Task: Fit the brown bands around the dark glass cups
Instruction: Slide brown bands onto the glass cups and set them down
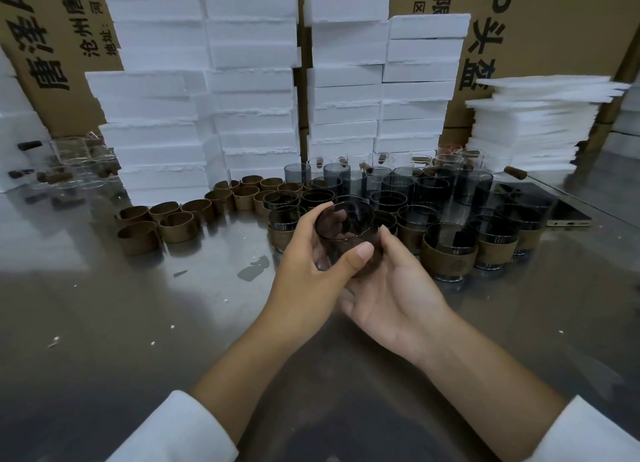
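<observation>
Sleeves (166, 427): 6 o'clock.
Left hand (311, 267): wrapped round cup (346, 229).
Right hand (394, 288): under cup, fingers hidden, can't tell.
Bands (178, 227): 10 o'clock; I'd slide one on square.

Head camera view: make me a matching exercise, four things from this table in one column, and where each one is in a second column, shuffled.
Things
1. lifted dark glass cup
2. loose brown bands
3. white foam boxes
4. phone

Places
A. stacked at the back
B. lying flat near the right edge of the table
C. gripped by the left hand
D. standing empty on the left side

Pairs: 1-C, 2-D, 3-A, 4-B
</observation>
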### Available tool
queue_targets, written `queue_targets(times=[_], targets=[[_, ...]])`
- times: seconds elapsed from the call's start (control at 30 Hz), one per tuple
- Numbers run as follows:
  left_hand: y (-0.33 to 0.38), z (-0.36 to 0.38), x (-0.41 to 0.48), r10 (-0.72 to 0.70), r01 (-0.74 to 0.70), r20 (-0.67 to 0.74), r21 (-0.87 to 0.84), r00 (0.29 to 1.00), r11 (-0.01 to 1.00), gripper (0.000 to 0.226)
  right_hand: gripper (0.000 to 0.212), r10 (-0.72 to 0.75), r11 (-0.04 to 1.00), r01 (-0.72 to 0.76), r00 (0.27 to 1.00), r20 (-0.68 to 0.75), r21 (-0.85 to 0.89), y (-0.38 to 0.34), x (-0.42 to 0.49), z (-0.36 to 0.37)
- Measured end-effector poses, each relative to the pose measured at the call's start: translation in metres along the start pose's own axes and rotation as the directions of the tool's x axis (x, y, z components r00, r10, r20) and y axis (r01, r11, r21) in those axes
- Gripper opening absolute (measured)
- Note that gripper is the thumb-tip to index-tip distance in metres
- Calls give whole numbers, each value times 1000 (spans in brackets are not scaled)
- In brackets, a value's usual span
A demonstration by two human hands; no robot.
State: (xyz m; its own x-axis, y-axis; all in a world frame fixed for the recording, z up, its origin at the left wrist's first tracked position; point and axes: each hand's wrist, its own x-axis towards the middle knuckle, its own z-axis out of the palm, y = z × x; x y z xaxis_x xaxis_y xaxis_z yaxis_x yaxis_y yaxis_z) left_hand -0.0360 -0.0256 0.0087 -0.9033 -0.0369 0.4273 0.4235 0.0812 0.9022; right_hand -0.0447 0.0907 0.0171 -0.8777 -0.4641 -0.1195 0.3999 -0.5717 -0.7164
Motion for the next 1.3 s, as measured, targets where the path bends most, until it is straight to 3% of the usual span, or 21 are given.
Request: queue_targets(times=[0.23, 0.43, 0.53, 0.83, 1.07, 1.2, 1.3], targets=[[6, -2, 0, 19, -19, 0, -44, 1000, 999, 71, 70, 91, 992, -87, 995, 41, -95, 1, 1, 0], [1, -6, 2, 7, -7, -12, 7, 1000, 1000, 56, 77, 185, 961, -188, 982, -36, -200, -7, -2, -1], [-2, -8, 2, 5, -5, -6, 48, 1000, 999, 59, 75, 201, 955, -216, 975, -92, -203, -8, -3, -1], [-11, -8, 3, 28, -28, 4, 146, 1000, 989, 57, 43, 73, 994, -94, 958, -277, -63, -12, -5, 0], [-8, -5, 3, 51, -51, 9, 142, 999, 988, 59, 32, -4, 999, 16, 966, -257, 46, -6, -5, 3], [-3, -6, 3, 21, -20, -4, 90, 1000, 996, 57, 39, -13, 999, 0, 971, -237, -53, -5, -5, 2], [3, -5, 4, -53, 50, -40, -75, 998, 996, 67, 42, -87, 978, 38, 968, -236, -205, -2, -3, 4]])
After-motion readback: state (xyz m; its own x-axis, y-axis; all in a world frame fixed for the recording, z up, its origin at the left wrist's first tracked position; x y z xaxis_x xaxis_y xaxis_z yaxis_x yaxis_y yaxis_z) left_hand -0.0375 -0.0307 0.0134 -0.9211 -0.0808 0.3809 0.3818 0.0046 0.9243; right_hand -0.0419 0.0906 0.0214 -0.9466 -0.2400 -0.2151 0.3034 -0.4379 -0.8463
